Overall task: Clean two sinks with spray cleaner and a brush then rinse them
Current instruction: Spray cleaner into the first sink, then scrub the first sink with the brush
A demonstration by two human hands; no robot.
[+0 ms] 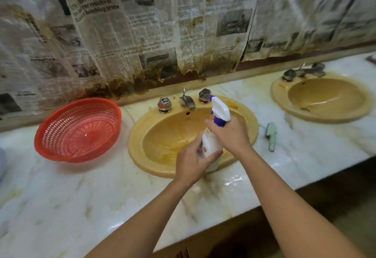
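Your left hand (191, 162) and right hand (230, 135) grip the spray bottle (211, 143) over the near sink (135, 143), with its nozzle toward the tap (187, 102).

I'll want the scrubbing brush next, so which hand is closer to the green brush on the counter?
Right. The right hand grips the spray bottle at its neck, to the left of the green brush; the left hand holds the bottle's base, farther left.

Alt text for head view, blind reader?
A left hand grips the body of a white spray bottle and a right hand its neck, over a yellow sink. A green brush lies on the marble counter between it and a second sink; a red basket sits left.
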